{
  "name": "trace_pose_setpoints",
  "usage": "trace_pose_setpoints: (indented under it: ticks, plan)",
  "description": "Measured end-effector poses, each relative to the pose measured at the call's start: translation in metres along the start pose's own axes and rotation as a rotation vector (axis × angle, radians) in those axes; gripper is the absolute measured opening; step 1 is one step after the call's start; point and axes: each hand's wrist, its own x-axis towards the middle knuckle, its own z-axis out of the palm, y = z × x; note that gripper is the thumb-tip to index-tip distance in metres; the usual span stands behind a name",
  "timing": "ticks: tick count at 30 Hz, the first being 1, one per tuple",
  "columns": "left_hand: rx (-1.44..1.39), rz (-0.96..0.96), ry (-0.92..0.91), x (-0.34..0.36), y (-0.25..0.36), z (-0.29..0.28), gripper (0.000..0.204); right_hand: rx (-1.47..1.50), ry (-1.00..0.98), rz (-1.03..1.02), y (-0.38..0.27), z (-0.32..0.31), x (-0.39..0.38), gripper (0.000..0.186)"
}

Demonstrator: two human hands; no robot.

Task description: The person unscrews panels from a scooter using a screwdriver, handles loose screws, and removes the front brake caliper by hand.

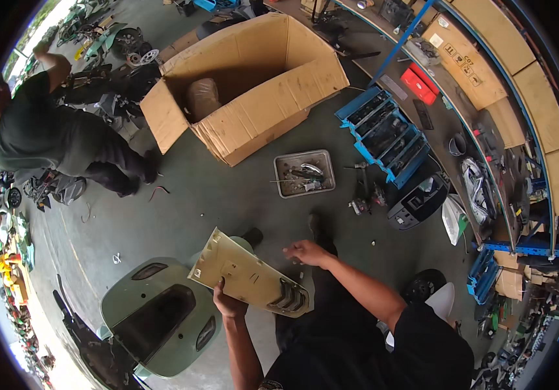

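Panel of long cream plastic with dark vents (247, 272): held above grey floor (234, 201), left hand (229, 303) grasping its edge. Right hand (305, 253): apart, fingers curled, contents cannot be told. One-sided grip may let panel tip and fall.

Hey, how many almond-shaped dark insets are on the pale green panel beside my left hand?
2: the upper inset, near the top of the green panel; the lower inset, near its right edge. More could hide on its underside.
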Motion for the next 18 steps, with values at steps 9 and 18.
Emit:
trace_pose_setpoints:
  ticks: [9, 18]
  plan:
    - [0.143, -0.099, 0.284, 0.211, -0.198, -0.11, 0.037, -0.497, 0.5, 0.091, 0.207, -0.248, 0.263, 0.024]
    - [0.107, -0.267, 0.394, 0.34, -0.366, -0.187, 0.05, -0.844, 0.506, -0.294, 0.261, -0.282, 0.538, 0.013]
